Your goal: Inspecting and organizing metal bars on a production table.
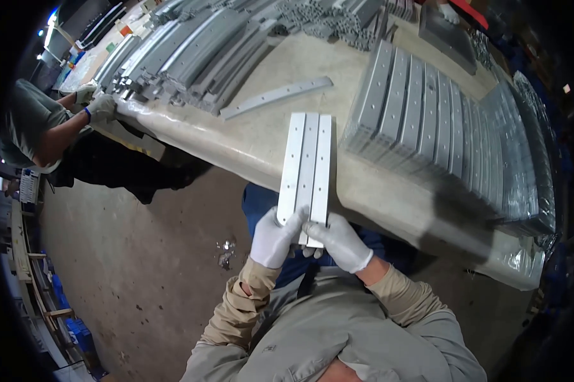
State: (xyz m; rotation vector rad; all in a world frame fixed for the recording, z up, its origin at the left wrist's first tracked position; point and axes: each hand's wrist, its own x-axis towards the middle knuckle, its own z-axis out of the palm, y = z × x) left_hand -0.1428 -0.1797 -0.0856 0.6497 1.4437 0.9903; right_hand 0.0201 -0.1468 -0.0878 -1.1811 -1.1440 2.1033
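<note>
The left hand [274, 240] and right hand [345, 243], both in pale gloves, hold three drilled metal strips [307, 159] side by side in front of the body, just off the near edge of the bench [252, 140]. The fingers of both hands are clamped on the lower ends: the thumbs press across the upper faces near each other, while the other fingers curl underneath, partly hidden. From that grip the strips run away from the fingers, their far ends nearly level and rows of small holes facing up; the near ends look less even, though the gloves cover part of them. The step in hand seems to be keeping the pieces gathered flat as one set; any move from here would call for steady, even pressure from both thumbs, since the strips could slide against one another. Beyond the fingers and a little left, a single curved strip [277, 97] lies alone on the bench; farther off that way are bundles of grey profiles [201, 54], with a co-worker [32, 127] standing at that end. To the right of the fingers, well apart, stands a film-wrapped row of drilled bars [430, 118].
</note>
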